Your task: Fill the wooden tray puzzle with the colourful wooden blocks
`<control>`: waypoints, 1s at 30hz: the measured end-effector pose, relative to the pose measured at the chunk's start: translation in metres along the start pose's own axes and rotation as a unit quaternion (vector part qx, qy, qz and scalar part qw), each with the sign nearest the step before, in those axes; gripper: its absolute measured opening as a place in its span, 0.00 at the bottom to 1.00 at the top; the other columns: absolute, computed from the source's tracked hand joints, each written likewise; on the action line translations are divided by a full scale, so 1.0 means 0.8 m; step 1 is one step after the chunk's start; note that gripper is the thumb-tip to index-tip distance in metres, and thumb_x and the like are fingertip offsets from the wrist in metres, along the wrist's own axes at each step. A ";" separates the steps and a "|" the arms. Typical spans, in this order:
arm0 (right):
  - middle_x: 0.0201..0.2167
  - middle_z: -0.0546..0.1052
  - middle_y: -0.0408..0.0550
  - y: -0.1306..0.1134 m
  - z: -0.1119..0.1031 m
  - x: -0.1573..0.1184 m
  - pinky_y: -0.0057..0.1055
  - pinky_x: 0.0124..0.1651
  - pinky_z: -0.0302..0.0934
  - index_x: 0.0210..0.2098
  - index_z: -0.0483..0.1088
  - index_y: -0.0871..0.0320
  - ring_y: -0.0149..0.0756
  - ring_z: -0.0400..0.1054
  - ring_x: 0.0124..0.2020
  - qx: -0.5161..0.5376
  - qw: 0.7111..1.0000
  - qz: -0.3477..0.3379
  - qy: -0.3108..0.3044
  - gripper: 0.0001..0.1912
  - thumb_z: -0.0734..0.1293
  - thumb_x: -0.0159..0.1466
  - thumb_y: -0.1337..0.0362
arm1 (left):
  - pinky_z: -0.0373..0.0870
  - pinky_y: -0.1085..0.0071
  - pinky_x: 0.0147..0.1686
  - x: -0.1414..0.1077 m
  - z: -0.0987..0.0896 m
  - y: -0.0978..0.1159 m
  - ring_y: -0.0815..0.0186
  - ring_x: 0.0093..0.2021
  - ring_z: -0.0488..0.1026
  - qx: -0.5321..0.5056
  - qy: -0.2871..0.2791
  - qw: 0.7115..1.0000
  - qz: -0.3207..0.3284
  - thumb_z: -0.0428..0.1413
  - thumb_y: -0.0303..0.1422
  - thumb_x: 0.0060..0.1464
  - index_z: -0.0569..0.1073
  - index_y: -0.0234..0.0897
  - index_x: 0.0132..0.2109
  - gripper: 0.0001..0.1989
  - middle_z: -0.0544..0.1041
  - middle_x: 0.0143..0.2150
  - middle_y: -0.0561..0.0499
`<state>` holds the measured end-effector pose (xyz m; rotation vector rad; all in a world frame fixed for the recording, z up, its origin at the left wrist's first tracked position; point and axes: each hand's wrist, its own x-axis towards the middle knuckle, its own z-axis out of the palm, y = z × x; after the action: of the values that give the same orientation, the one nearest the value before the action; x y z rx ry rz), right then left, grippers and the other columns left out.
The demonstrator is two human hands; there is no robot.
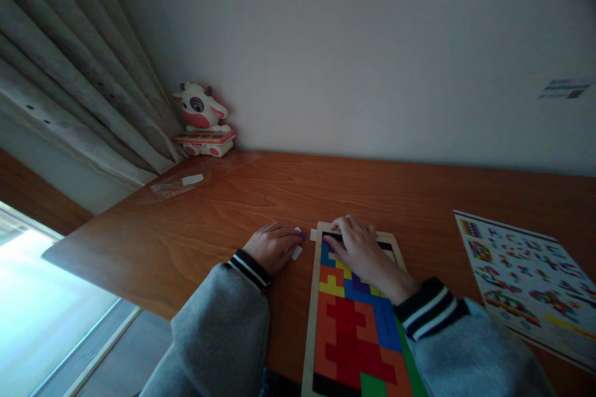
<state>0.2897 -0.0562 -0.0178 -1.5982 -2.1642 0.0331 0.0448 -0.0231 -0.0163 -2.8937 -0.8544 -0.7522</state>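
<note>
A wooden-framed puzzle board [309,329] lies on the brown table, filled with red, orange, blue, yellow, green and black block pieces. My right hand [361,251] rests over its upper part, thumb and fingers spread across the top rows and hiding some pieces. Left of the board, my left hand [274,247] lies on the table, its fingertips closed on a small purple piece [302,236]. Small white pieces [297,252] are beside those fingertips, and another white piece [313,235] touches the frame's upper left edge.
At the right lies a printed sheet [526,279] with colourful pictures. A cow toy [202,121] stands at the back left, near clear plastic wrapping [170,187] with a white label. Behind the wooden table [223,211] are a wall and a curtain [79,68].
</note>
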 end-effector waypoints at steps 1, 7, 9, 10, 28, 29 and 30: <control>0.41 0.74 0.51 0.000 0.001 0.000 0.42 0.43 0.57 0.41 0.65 0.55 0.47 0.68 0.44 0.000 1.000 0.001 0.000 0.08 0.62 0.67 0.58 | 0.75 0.63 0.46 0.000 0.000 0.000 0.62 0.45 0.77 0.002 0.002 1.000 0.001 0.50 0.29 0.62 0.76 0.39 0.47 0.11 0.80 0.47 0.47; 0.40 0.75 0.51 0.003 -0.012 0.001 0.44 0.44 0.56 0.39 0.65 0.55 0.46 0.69 0.44 0.037 0.999 0.014 -0.009 0.09 0.58 0.69 0.57 | 0.75 0.62 0.47 -0.001 0.000 -0.001 0.62 0.45 0.77 -0.001 -0.008 1.000 -0.008 0.49 0.29 0.63 0.75 0.39 0.49 0.12 0.80 0.48 0.48; 0.39 0.76 0.50 0.009 -0.025 0.001 0.44 0.45 0.57 0.38 0.66 0.54 0.44 0.70 0.43 0.059 0.998 0.024 0.004 0.11 0.57 0.69 0.56 | 0.75 0.62 0.47 -0.002 0.001 -0.001 0.62 0.45 0.77 0.000 -0.007 1.000 -0.010 0.49 0.29 0.63 0.74 0.39 0.50 0.13 0.80 0.48 0.48; 0.38 0.76 0.49 0.013 -0.033 0.000 0.44 0.45 0.58 0.37 0.67 0.54 0.43 0.70 0.41 0.072 0.997 0.029 0.015 0.11 0.58 0.69 0.55 | 0.76 0.62 0.46 -0.002 0.001 -0.002 0.62 0.44 0.77 0.002 -0.006 1.000 -0.011 0.49 0.30 0.63 0.74 0.40 0.50 0.13 0.80 0.47 0.48; 0.37 0.76 0.49 0.080 -0.071 -0.055 0.37 0.41 0.66 0.40 0.71 0.53 0.39 0.71 0.38 0.171 0.984 0.055 0.010 0.11 0.61 0.66 0.55 | 0.69 0.58 0.54 -0.010 -0.023 -0.018 0.57 0.53 0.73 0.004 -0.052 0.995 -0.084 0.54 0.44 0.61 0.71 0.41 0.56 0.20 0.76 0.53 0.46; 0.37 0.76 0.49 0.077 -0.070 -0.056 0.37 0.41 0.66 0.40 0.71 0.53 0.39 0.71 0.38 0.168 0.984 0.053 0.001 0.11 0.62 0.66 0.55 | 0.70 0.57 0.54 -0.011 -0.023 -0.019 0.57 0.52 0.73 0.008 -0.056 0.995 -0.088 0.54 0.44 0.61 0.71 0.41 0.56 0.20 0.76 0.53 0.46; 0.37 0.75 0.49 0.074 -0.068 -0.055 0.37 0.41 0.66 0.40 0.71 0.53 0.39 0.71 0.38 0.164 0.985 0.051 -0.005 0.11 0.63 0.66 0.54 | 0.70 0.57 0.53 -0.012 -0.022 -0.020 0.57 0.52 0.73 0.011 -0.058 0.994 -0.090 0.53 0.44 0.61 0.71 0.40 0.56 0.20 0.76 0.53 0.45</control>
<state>0.3729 -0.0902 -0.0002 -1.5144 -1.9598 0.4082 0.0217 -0.0176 -0.0068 -2.8932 -1.1416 -0.5854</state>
